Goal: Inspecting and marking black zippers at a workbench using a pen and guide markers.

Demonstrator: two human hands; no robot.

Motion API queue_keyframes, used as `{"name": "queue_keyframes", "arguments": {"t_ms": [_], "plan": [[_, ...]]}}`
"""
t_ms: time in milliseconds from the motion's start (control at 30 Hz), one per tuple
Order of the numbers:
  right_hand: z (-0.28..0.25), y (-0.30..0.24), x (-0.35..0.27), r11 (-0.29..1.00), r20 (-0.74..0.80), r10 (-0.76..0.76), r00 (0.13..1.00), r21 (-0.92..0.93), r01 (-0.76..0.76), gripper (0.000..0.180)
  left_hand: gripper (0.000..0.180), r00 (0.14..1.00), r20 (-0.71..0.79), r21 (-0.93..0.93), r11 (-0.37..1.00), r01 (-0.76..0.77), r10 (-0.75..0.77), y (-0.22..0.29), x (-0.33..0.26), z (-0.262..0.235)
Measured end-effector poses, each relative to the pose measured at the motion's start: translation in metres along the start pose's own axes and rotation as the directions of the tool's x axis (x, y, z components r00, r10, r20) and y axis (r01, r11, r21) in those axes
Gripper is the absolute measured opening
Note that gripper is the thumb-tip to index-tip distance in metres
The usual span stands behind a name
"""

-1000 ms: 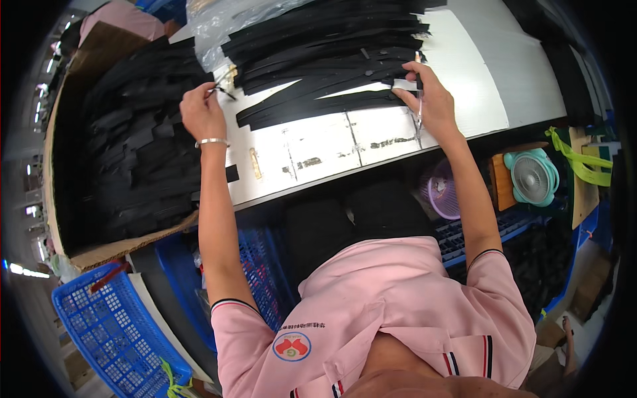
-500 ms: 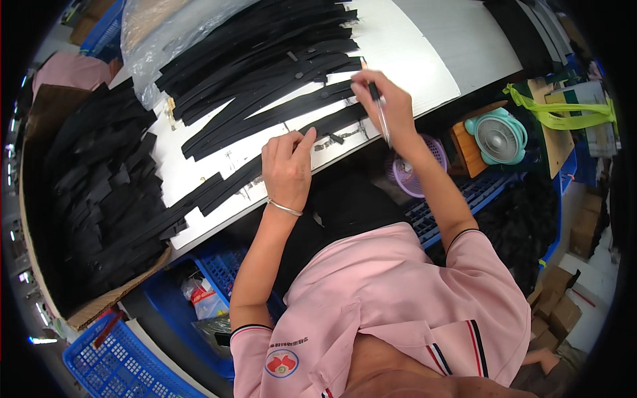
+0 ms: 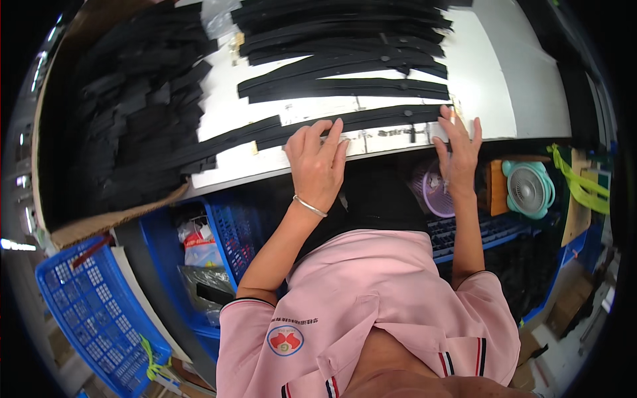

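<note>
A long black fabric strip (image 3: 371,117) lies along the near part of the white tabletop, with a small dark round spot near its right end. My left hand (image 3: 317,156) rests on the strip's near edge, its fingers bent and apart. At the strip's right end, my right hand (image 3: 459,149) has its fingers spread, the index fingertip touching the end. No pen can be made out in it; the palm side is hidden. Beyond my hands lies another black strip (image 3: 318,89), with a thick row of black strips (image 3: 332,30) farther back.
At left, a cardboard box (image 3: 119,215) holds a heap of black strips (image 3: 133,99). Below the table are blue baskets (image 3: 99,325), a purple basket (image 3: 434,192) and a teal fan (image 3: 529,189). The white tabletop (image 3: 488,66) extends right.
The view has shifted, placing the table higher. My right hand, which held a pen, now has spread fingers at the strip's end. My left hand stays on the strip.
</note>
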State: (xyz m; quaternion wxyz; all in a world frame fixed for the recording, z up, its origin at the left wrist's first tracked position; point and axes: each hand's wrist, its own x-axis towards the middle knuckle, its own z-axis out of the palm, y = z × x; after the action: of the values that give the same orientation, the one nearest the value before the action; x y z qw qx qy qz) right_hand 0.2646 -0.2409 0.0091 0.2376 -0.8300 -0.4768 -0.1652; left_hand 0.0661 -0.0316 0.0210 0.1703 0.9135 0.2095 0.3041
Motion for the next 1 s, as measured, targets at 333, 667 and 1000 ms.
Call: {"name": "queue_keyframes", "arguments": {"t_ms": [333,667,1000], "plan": [[0.011,0.006,-0.004,0.999,-0.043,-0.036,0.998,0.026,0.037,0.034,0.051,0.957,-0.112,0.021,0.963,0.270,-0.266,-0.088,-0.004,-0.051],[0.004,0.006,0.002,0.998,-0.017,-0.034,0.999,0.046,0.035,0.032,0.061,0.985,0.088,0.117,0.984,0.136,-0.146,-0.050,-0.040,-0.041],[0.002,-0.075,0.048,0.687,0.127,0.265,0.956,0.671,-0.279,0.020,0.057,0.975,0.038,0.116,0.970,0.215,-0.221,-0.045,-0.045,-0.037]]}}
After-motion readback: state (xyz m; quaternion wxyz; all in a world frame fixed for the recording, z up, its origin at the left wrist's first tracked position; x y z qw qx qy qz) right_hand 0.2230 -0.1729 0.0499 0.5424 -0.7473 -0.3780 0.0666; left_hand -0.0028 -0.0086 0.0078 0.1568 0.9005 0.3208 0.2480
